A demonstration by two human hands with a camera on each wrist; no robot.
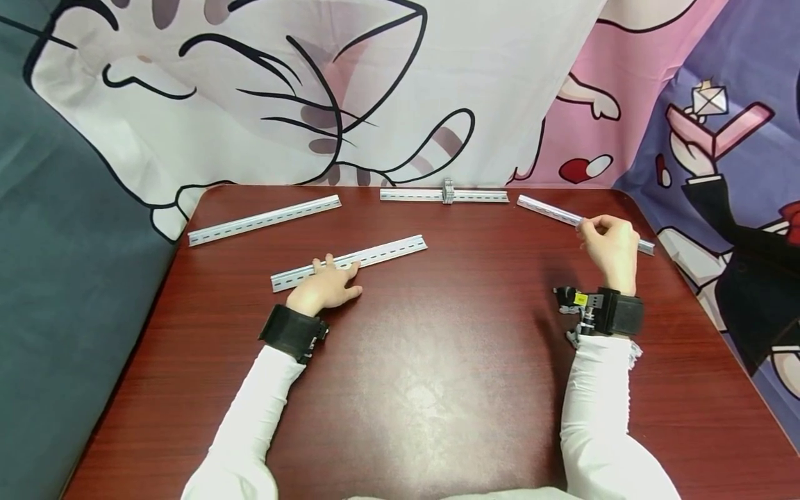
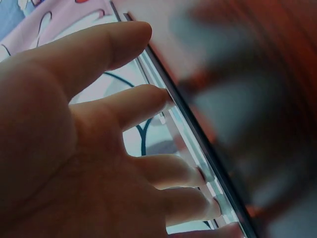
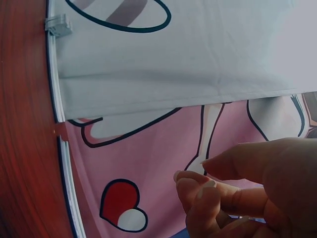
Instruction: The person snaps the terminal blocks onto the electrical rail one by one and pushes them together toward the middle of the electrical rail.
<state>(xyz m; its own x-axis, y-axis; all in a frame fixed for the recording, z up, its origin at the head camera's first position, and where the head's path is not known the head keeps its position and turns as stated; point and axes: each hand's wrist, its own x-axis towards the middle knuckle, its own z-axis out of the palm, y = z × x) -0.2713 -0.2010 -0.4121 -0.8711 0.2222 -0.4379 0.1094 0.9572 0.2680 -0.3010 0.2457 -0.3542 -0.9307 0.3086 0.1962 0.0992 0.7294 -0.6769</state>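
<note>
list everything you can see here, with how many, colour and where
front rail: 1, silvery, left of centre
back-left rail: 1, silvery, far left
centre rail: 1, silvery, back edge
right rail: 1, silvery, far right
clip: 1, grey, on centre rail
table: 1, reddish brown, below rails
printed cloth: count unclear, white, pink, blue-purple, behind and right
teal surface: 1, teal, left
wrist devices: 2, black, one per wrist
sleeves: 2, white, forearms
left hand: 1, bare, on front rail
right hand: 1, bare, at right rail
</note>
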